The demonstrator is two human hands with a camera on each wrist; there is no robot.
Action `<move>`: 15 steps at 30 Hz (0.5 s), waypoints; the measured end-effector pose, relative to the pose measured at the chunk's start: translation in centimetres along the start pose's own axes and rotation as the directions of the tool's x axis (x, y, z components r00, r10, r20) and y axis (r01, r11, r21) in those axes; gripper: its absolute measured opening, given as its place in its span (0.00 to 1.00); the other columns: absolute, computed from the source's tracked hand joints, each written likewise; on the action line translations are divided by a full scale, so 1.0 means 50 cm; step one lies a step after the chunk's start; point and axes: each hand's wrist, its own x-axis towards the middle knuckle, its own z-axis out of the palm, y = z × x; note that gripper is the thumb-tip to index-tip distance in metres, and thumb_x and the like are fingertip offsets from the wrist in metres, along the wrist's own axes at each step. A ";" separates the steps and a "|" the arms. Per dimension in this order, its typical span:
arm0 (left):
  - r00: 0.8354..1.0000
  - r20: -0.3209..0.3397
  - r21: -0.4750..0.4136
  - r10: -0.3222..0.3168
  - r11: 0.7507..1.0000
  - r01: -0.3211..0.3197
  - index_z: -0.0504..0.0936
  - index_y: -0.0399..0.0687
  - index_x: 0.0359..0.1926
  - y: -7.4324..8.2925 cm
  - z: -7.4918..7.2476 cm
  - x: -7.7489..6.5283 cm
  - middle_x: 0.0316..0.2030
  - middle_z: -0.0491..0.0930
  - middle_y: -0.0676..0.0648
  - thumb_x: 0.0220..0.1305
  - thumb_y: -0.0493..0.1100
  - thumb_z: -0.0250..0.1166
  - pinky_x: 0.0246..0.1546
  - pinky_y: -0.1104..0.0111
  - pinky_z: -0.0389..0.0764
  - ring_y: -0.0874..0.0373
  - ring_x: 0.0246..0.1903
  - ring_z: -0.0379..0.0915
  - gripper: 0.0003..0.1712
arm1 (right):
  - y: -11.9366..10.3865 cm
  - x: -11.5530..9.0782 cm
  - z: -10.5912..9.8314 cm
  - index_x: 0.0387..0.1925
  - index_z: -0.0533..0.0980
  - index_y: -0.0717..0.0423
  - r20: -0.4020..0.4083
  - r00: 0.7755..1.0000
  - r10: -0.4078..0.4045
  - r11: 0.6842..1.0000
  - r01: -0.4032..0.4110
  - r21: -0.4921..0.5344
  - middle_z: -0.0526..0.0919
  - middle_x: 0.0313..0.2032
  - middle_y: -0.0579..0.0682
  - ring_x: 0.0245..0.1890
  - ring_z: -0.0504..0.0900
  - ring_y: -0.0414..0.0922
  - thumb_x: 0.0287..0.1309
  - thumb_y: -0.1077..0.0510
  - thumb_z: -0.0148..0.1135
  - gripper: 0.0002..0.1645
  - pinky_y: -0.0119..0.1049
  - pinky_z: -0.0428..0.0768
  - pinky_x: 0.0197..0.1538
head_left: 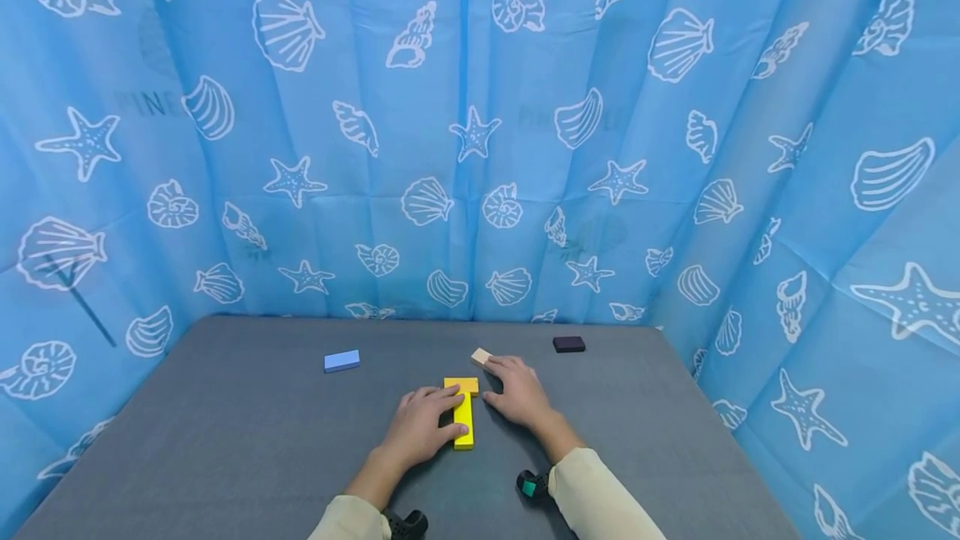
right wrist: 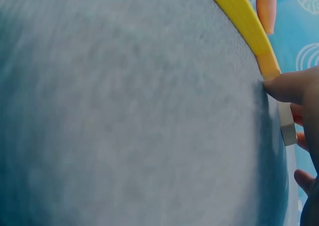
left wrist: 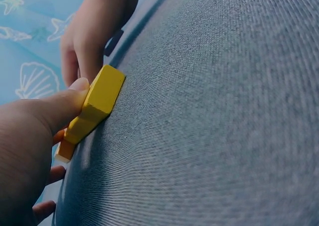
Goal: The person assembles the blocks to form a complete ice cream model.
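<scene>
A long yellow block (head_left: 464, 430) lies on the grey tabletop, with an orange-yellow block (head_left: 468, 384) crosswise at its far end, like a T. My left hand (head_left: 422, 426) rests over it from the left. Its thumb touches the yellow block's near part, and its fingers extend toward the far end. My right hand (head_left: 519, 392) is farther right; its forward fingers touch a small cream block (head_left: 481, 356). In the right wrist view the right thumb (right wrist: 289, 86) points at the orange-yellow end, and the cream block (right wrist: 287, 124) stands beyond, near the fingertips.
A blue block (head_left: 342, 361) lies at the back left of the grey tabletop (head_left: 262, 440), and a dark block (head_left: 569, 344) at the back right. Behind and beside the table hangs a blue curtain (head_left: 465, 273) with white shells and starfish.
</scene>
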 end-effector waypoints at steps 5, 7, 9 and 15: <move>1.000 -0.005 -0.015 0.007 1.000 -0.007 0.77 0.58 0.63 0.001 -0.001 -0.002 0.65 0.70 0.56 0.59 0.63 0.66 0.61 0.44 0.61 0.49 0.63 0.63 0.33 | -0.013 0.006 -0.001 0.61 0.75 0.53 0.023 0.999 -0.034 0.999 0.033 0.012 0.75 0.61 0.48 0.63 0.69 0.51 0.57 0.51 0.68 0.30 0.56 0.65 0.63; 1.000 -0.004 -0.019 0.004 1.000 -0.004 0.77 0.58 0.63 0.000 -0.001 -0.002 0.65 0.70 0.56 0.59 0.63 0.66 0.61 0.44 0.60 0.48 0.63 0.63 0.33 | -0.019 0.008 -0.002 0.61 0.76 0.52 0.033 0.998 -0.056 0.998 0.055 0.017 0.76 0.61 0.47 0.64 0.69 0.50 0.58 0.51 0.68 0.30 0.56 0.65 0.63; 1.000 -0.003 -0.018 0.004 1.000 -0.004 0.77 0.58 0.64 -0.001 -0.002 -0.002 0.65 0.70 0.56 0.59 0.63 0.66 0.61 0.44 0.61 0.48 0.63 0.63 0.33 | -0.027 0.009 -0.004 0.61 0.76 0.52 0.043 0.996 -0.080 0.997 0.079 0.017 0.76 0.61 0.48 0.63 0.69 0.50 0.58 0.52 0.68 0.29 0.56 0.65 0.63; 1.000 0.011 -0.041 0.009 0.999 -0.009 0.76 0.58 0.64 0.003 -0.005 -0.003 0.65 0.70 0.56 0.60 0.63 0.65 0.61 0.43 0.60 0.48 0.63 0.63 0.33 | -0.037 0.010 0.000 0.60 0.77 0.51 0.060 0.991 -0.119 0.993 0.120 -0.005 0.77 0.60 0.47 0.63 0.71 0.48 0.60 0.51 0.67 0.27 0.52 0.68 0.63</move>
